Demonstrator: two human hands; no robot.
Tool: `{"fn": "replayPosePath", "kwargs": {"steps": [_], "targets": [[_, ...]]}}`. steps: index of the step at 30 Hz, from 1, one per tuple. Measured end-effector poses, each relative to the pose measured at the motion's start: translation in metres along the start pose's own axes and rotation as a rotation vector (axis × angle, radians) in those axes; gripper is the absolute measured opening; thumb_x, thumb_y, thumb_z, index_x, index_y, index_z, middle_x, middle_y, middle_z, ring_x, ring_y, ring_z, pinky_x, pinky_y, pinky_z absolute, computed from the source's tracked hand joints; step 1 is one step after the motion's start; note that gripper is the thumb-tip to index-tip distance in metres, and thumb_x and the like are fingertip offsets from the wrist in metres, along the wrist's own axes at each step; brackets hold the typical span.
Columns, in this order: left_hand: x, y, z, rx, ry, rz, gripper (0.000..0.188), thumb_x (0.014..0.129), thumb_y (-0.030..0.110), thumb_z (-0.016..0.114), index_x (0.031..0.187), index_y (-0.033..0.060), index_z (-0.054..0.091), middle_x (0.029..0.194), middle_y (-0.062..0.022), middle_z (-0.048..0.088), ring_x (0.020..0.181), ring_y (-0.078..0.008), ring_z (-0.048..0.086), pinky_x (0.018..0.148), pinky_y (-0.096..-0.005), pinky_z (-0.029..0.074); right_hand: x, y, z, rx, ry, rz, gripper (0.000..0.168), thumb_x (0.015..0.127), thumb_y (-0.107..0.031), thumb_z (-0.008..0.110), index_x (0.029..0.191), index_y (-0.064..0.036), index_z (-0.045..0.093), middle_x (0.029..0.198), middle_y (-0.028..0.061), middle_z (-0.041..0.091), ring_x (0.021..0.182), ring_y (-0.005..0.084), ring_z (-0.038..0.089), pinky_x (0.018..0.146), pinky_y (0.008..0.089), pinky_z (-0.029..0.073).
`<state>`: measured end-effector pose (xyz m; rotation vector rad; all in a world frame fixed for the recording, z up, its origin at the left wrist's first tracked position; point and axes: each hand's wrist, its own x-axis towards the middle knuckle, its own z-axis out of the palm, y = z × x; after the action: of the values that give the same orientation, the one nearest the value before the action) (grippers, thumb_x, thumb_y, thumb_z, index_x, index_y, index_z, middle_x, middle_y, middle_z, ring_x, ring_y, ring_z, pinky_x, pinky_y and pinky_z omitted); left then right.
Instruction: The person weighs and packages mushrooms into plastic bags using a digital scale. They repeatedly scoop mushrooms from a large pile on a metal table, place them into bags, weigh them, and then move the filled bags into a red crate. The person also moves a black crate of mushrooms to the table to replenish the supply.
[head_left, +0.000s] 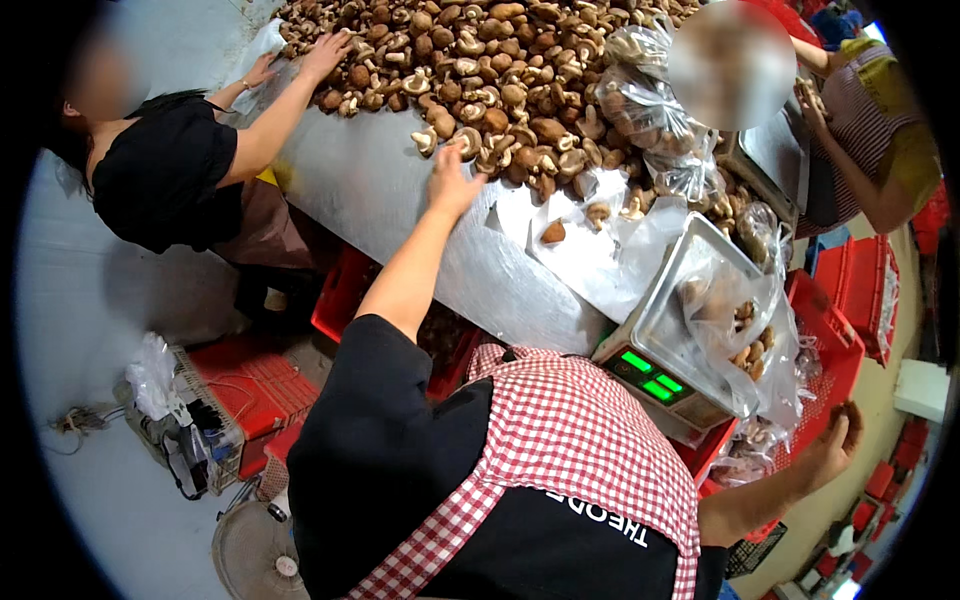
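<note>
My left hand (453, 184) reaches over the metal table (352, 180) and touches the near edge of a big heap of shiitake mushrooms (517, 94); whether its fingers grip one is unclear. On the right, my right hand (834, 442) is raised beside the scale with its fingers curled; its inner side is hidden, so I cannot tell if it holds anything. Between my hands, a digital scale (660, 375) with a lit green display carries an open clear plastic bag (720, 330) with several mushrooms in it. White sheets (577, 255) lie beside the scale, with a few mushrooms on them.
A co-worker's hands (326, 56) rest at the heap's left edge. Another person (862, 142) stands by a second scale (772, 161) at the right. Filled plastic bags (645, 112) border the heap. Red crates (825, 337) stand beside and below the table; a fan (259, 555) is at lower left.
</note>
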<state>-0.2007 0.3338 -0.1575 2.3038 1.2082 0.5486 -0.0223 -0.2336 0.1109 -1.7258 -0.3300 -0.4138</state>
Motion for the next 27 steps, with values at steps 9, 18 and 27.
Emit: {"fn": "replayPosePath", "kwargs": {"steps": [9, 18, 27], "targets": [[0.024, 0.047, 0.029, 0.117, -0.085, -0.181, 0.077, 0.064, 0.012, 0.065, 0.132, 0.0199, 0.029, 0.139, -0.0131, 0.015, 0.109, -0.0422, 0.04, 0.088, -0.0419, 0.042, -0.003, -0.006, 0.023, -0.132, -0.105, 0.006, 0.02, 0.085, -0.001, 0.048, 0.103, 0.003, 0.055, 0.095, 0.0088, 0.058, 0.086, 0.0152, 0.054, 0.08, 0.0264, 0.043], [0.0, 0.031, 0.044, -0.063, 0.096, 0.196, 0.048, 0.066, 0.025, 0.066, 0.112, 0.0167, 0.054, 0.125, -0.0195, 0.04, 0.107, -0.0357, 0.046, 0.09, -0.0415, 0.039, -0.005, -0.008, 0.035, -0.211, -0.196, 0.038, 0.011, 0.08, 0.0, 0.053, 0.09, 0.0, 0.059, 0.083, 0.0026, 0.058, 0.075, 0.0081, 0.051, 0.066, 0.0199, 0.041], [0.035, -0.035, 0.095, -0.78, 0.074, -0.38, 0.037, 0.079, 0.038, 0.057, 0.103, 0.0102, 0.056, 0.089, -0.0079, 0.053, 0.086, -0.0208, 0.054, 0.073, -0.0336, 0.043, 0.002, 0.004, 0.042, -0.076, -0.258, 0.061, 0.037, 0.073, -0.005, 0.062, 0.108, 0.0, 0.052, 0.103, 0.0093, 0.054, 0.093, 0.0179, 0.052, 0.083, 0.0293, 0.04]]}}
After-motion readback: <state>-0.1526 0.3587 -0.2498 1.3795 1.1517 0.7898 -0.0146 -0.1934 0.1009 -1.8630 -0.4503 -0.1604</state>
